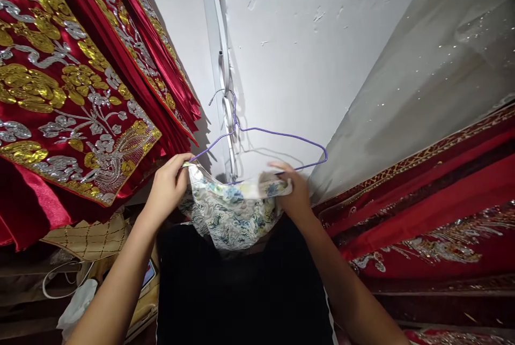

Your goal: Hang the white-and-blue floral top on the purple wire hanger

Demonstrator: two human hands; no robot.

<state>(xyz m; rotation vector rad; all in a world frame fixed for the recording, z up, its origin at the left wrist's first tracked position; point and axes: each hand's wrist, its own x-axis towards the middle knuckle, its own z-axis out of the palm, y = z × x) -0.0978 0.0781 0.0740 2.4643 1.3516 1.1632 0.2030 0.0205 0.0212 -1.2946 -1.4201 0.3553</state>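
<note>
Pinching the garment (pixel 233 221) against the hanger (pixel 277 132) is the left hand (pixel 171 178); the right hand (pixel 296 190), at its far end, has an unclear, blurred grip. Probably light, limp; best held by its top edge.

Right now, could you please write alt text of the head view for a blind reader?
The left hand holds a floral garment at a purple hanger; the right hand, blurred, touches the garment's other side. A white wall is behind; red clothes hang left, sheer fabric right.
</note>
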